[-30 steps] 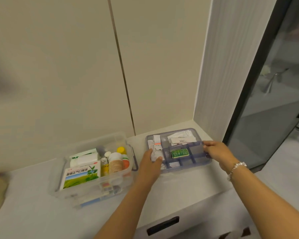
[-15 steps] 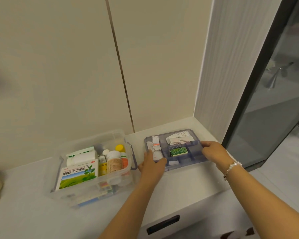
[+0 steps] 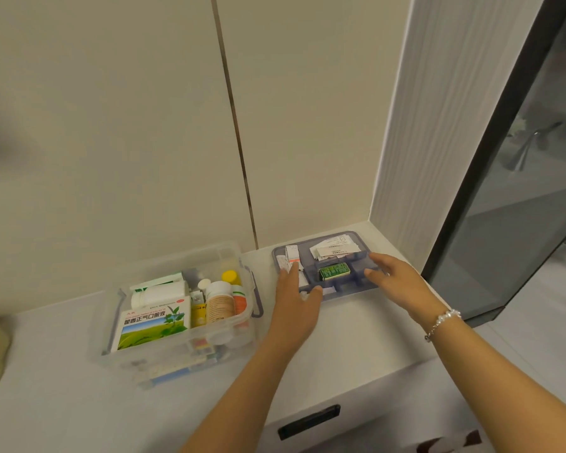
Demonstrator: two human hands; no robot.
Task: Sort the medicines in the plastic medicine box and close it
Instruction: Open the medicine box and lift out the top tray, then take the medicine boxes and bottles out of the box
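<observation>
I count one clear medicine box (image 3: 177,322) on the white counter (image 3: 356,338), open-topped and packed with one big green-and-white carton (image 3: 152,325), two white bottles (image 3: 221,302) and one yellow-capped one (image 3: 231,276), and beside it on my right one grey divided tray (image 3: 356,238) holding one small green packet (image 3: 334,271) and some paper slips. My left hand (image 3: 296,304) lies with straight fingers over the tray's near-left corner. My right hand (image 3: 394,281), fingers relaxed and spread, touches its right edge, gripping nothing.
</observation>
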